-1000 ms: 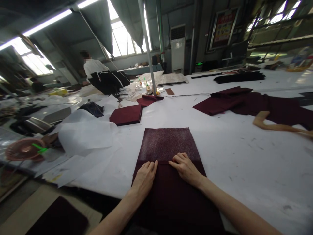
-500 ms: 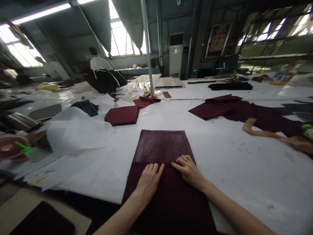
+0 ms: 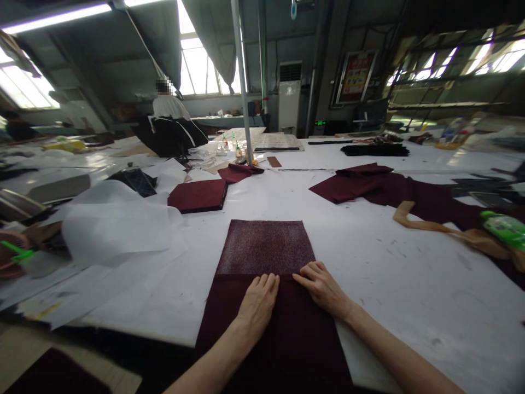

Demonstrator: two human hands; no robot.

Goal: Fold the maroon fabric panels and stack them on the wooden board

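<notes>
- Head view: a long maroon cloth [image 3: 305, 334] lies near the middle of the white bench [image 3: 369, 268], its near part running down out of the picture between the person's forearms.
- The far end of this cloth is a speckled, paler panel [image 3: 266, 246]; a straight crosswise ridge [image 3: 286, 277] divides it from the plain, darker part.
- The left hand [image 3: 258, 302] rests palm down on the darker part, fingers together and slightly bent, tips at the ridge.
- The right hand [image 3: 322, 287] has its index finger stretched to the ridge and its other fingers curled near the cloth's right edge. Whether either of the hands pinches the fabric cannot be told.
- Beyond the cloth, to the left, lies a flat maroon stack [image 3: 197, 196]; translucent sheets [image 3: 118, 230] spread nearer.
- To the right lie rumpled maroon fabric [image 3: 369, 187], a tan strip [image 3: 426, 225] and a green bottle [image 3: 504, 227] on its side.
- In the background, a person in a white top [image 3: 170, 108] is beside black material [image 3: 164, 138].
</notes>
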